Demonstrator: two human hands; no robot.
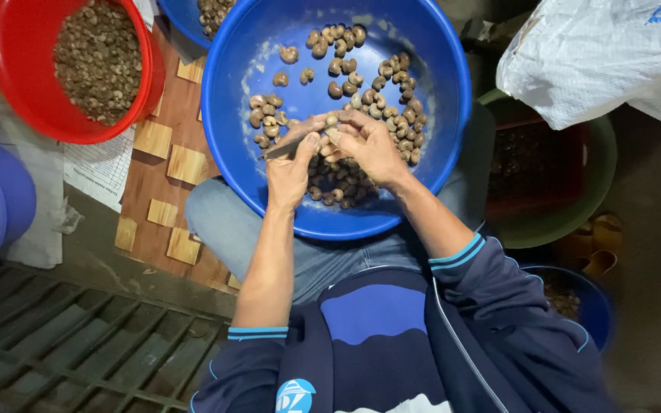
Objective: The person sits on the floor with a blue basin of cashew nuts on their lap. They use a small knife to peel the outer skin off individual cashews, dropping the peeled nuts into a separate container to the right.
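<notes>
Left hand [291,172] grips a small knife [294,138] — blade lying leftward — while right hand [369,145] pinches a cashew [332,121] at its tip (over the blue basin [231,84]).

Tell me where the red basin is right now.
In the head view the red basin sits at the top left, full of cashew nuts, just left of the big blue basin on the person's lap.

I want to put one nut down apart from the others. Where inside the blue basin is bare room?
The blue basin is bare along its left wall and its near rim, below the left hand. The nuts crowd the far right side and lie under the right hand.
</notes>
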